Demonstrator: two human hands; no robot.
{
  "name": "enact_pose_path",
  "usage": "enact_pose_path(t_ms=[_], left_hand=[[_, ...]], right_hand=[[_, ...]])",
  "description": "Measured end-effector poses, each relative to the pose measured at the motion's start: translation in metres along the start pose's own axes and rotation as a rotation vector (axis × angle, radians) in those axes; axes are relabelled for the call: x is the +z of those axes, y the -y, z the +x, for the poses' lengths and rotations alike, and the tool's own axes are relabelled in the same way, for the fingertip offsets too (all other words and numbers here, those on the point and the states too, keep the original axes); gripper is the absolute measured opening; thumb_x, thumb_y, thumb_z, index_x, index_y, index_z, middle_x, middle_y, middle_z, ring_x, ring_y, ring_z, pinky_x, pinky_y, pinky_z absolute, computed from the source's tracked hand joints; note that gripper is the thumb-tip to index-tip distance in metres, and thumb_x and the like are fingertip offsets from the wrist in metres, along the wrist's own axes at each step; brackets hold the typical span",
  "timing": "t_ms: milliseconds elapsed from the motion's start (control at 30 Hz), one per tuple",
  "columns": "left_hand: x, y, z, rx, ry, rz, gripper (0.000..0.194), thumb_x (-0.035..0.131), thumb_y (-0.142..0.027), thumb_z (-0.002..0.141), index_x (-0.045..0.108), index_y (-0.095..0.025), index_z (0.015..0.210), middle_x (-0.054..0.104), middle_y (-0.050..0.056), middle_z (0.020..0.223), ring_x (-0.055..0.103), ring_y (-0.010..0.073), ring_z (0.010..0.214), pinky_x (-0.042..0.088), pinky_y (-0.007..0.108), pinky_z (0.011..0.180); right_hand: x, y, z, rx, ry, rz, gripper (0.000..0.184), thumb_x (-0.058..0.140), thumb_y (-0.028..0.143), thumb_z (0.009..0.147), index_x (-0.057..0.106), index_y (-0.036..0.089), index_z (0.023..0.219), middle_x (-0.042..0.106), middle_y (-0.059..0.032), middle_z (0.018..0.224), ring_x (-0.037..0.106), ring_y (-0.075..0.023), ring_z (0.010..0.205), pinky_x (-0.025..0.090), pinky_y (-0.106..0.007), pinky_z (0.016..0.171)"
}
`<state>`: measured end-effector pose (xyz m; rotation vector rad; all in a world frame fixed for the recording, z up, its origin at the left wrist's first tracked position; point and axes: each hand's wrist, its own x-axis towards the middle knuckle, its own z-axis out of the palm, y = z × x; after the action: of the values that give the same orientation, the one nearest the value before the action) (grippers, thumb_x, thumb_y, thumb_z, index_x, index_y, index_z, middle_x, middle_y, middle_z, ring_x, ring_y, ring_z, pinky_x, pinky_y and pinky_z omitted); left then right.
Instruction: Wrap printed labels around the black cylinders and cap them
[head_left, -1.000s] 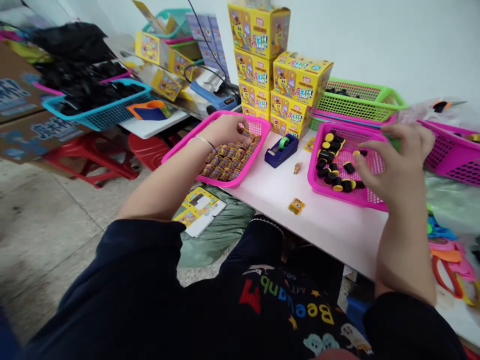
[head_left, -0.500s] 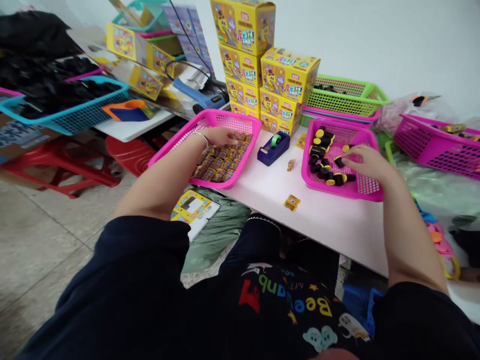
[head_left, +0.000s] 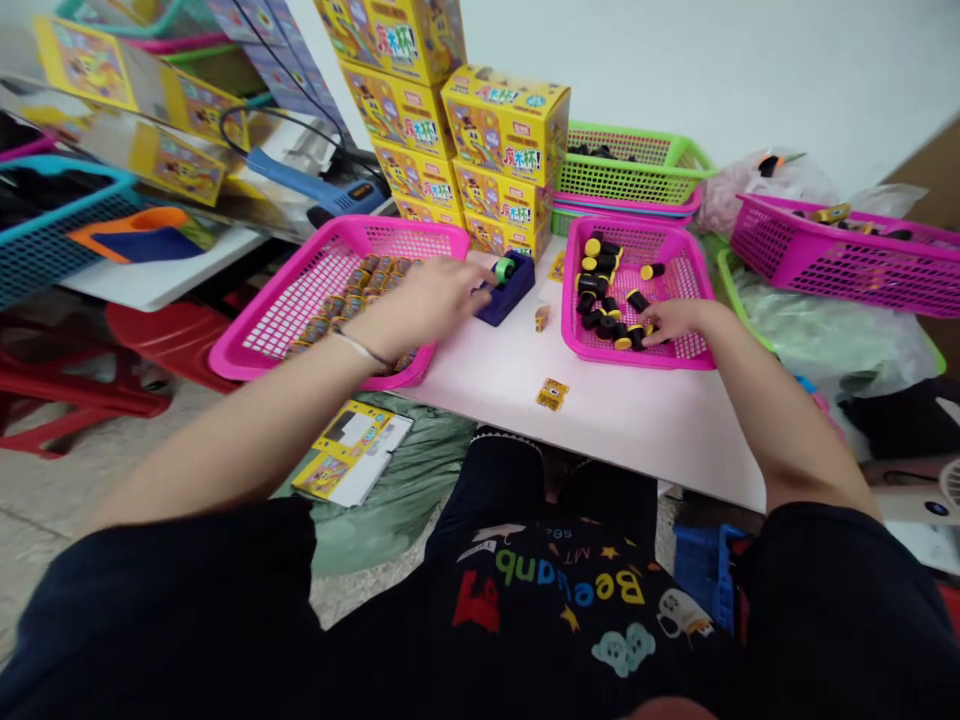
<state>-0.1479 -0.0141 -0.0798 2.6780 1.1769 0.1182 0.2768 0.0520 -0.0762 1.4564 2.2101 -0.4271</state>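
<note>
My left hand (head_left: 442,298) reaches over the right rim of the left pink basket (head_left: 259,315). Its fingers are apart, with the tips at the blue tape dispenser (head_left: 516,288), which carries a green roll. Rows of small, shiny, patterned cylinders (head_left: 334,305) lie in that basket, partly hidden by my forearm. Inside the right pink basket (head_left: 694,270), my right hand (head_left: 679,320) has its fingertips closed at a black-and-yellow cylinder (head_left: 651,328), mostly covered by the fingers. Other black-and-yellow cylinders (head_left: 600,265) lie loose to its left.
Printed yellow pieces (head_left: 553,393) and a small upright wrapped piece (head_left: 541,318) are on the white table (head_left: 495,365). Yellow boxes (head_left: 510,130) stand stacked behind. A blue heat gun (head_left: 300,182) lies back left. Another pink basket (head_left: 847,245) is at right.
My left hand has moved right, from over the patterned cylinders to the tape dispenser. My right hand has shifted nearer within its basket, from one black cylinder to the front cluster. The view has turned rightward.
</note>
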Motion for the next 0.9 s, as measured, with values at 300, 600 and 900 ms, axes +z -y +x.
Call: enact_pose_path(t_ms=[300, 600, 900], left_hand=[[0.099, -0.115, -0.004, 0.157, 0.064, 0.141, 0.038, 0.042, -0.012, 0.109, 0.071, -0.010, 0.134, 0.076, 0.019, 0.143, 0.074, 0.0235, 0.132, 0.059, 0.037, 0.115], [0.081, -0.117, 0.001, 0.061, 0.144, 0.094, 0.044, 0.036, -0.005, 0.107, 0.068, -0.008, 0.138, 0.080, 0.020, 0.130, 0.080, 0.0274, 0.120, 0.061, 0.036, 0.100], [0.062, -0.104, 0.015, -0.012, 0.154, -0.087, 0.021, 0.064, -0.014, 0.101, 0.084, -0.021, 0.095, 0.087, 0.001, 0.093, 0.082, 0.0185, 0.090, 0.052, 0.023, 0.075]], right_hand=[[-0.010, 0.003, -0.021, 0.130, -0.259, 0.011, 0.032, 0.077, 0.026, 0.088, 0.081, 0.022, 0.119, 0.084, -0.0110, 0.115, 0.078, -0.0339, 0.110, 0.059, -0.042, 0.097], [-0.030, 0.042, -0.071, -0.143, -1.019, 0.472, 0.033, 0.079, 0.036, 0.089, 0.076, 0.029, 0.120, 0.084, -0.0023, 0.117, 0.080, -0.0306, 0.106, 0.067, -0.055, 0.103], [-0.022, 0.057, -0.087, -0.323, -1.181, 0.662, 0.032, 0.085, 0.028, 0.086, 0.077, 0.030, 0.117, 0.085, 0.0014, 0.119, 0.083, -0.0286, 0.109, 0.069, -0.056, 0.104]])
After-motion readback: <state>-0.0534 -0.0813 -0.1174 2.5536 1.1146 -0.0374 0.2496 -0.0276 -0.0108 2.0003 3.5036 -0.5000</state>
